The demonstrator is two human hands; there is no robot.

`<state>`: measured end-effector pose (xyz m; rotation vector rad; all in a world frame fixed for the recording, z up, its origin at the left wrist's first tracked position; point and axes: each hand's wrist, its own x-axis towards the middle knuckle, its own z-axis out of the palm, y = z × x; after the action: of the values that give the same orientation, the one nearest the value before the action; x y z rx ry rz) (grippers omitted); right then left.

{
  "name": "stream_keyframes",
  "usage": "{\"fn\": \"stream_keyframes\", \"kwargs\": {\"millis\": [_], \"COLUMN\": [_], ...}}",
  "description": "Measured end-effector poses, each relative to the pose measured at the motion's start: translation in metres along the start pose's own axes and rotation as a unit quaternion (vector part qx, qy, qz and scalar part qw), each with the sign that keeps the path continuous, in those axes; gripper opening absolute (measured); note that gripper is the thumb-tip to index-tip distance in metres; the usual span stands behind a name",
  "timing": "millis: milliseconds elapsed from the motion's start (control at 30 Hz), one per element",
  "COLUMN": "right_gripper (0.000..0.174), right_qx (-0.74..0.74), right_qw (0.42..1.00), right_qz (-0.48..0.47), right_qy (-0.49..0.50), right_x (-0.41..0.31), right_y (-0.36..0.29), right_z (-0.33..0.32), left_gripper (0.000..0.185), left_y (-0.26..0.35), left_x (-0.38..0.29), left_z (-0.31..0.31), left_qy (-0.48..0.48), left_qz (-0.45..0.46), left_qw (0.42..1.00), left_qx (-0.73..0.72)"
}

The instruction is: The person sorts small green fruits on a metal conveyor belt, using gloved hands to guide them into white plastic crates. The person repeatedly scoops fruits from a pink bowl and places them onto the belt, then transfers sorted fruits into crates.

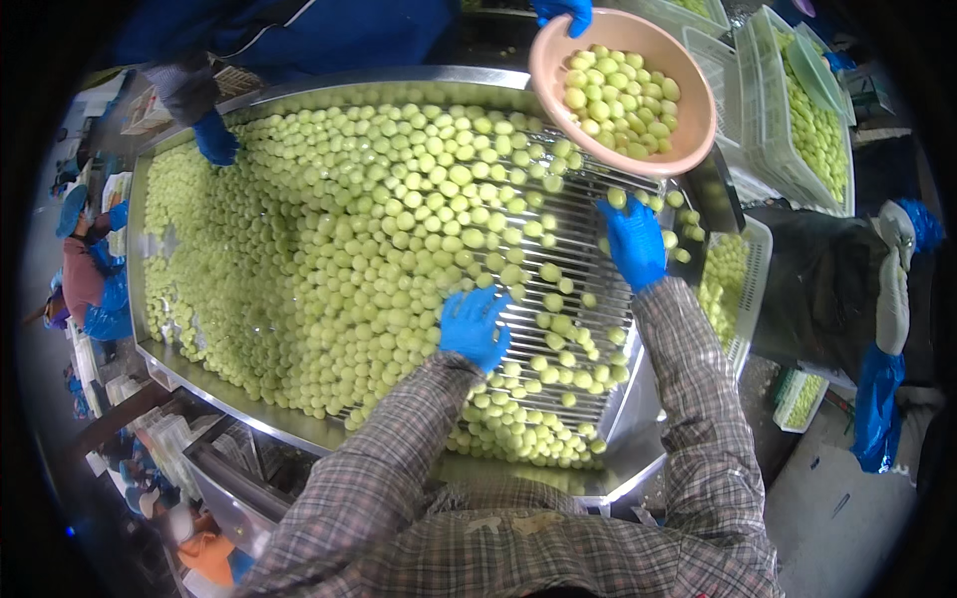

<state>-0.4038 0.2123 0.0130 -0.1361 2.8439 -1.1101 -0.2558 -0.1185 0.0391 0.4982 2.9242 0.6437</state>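
Note:
A wide stainless steel sorting tray [247, 415] spreads before me, heaped with small round green fruits [351, 247]. Its right part has a metal bar grate [576, 254], where the fruits lie scattered. My left hand [475, 329], in a blue glove, is at the right edge of the heap with its fingers spread over the fruits and the grate. My right hand [635, 243], also blue-gloved, reaches to the grate's right end. One green fruit [616, 197] sits between its fingertips; whether it is gripped or only touched cannot be told.
Another person's gloved hand [564, 13] holds a pink basin [695, 82] of fruits over the tray's far right corner. A second gloved hand [215, 138] rests at the far left. White crates [757, 254] of fruit stand right, and a co-worker's dark apron [807, 291] is beyond.

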Motion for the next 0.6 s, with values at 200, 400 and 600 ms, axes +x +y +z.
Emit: {"fn": "stream_keyframes", "kwargs": {"millis": [200,400,600], "right_gripper": [0.066,0.050,0.035], "right_qx": [-0.168,-0.170,-0.174], "right_qw": [0.978,0.982,0.983], "right_qz": [-0.092,-0.079,-0.048], "right_qy": [0.084,-0.019,0.022], "right_x": [0.128,0.058,-0.048], "right_y": [-0.119,-0.121,-0.093], "right_z": [0.076,0.110,0.072], "left_gripper": [0.050,0.046,0.042], "left_y": [-0.002,0.000,0.003], "left_x": [-0.006,0.017,0.002], "left_z": [0.002,-0.017,0.000], "left_qy": [0.013,-0.025,0.019], "left_qz": [-0.021,-0.005,-0.004], "left_qw": [1.000,0.999,0.999], "left_qx": [0.006,-0.041,0.039]}}
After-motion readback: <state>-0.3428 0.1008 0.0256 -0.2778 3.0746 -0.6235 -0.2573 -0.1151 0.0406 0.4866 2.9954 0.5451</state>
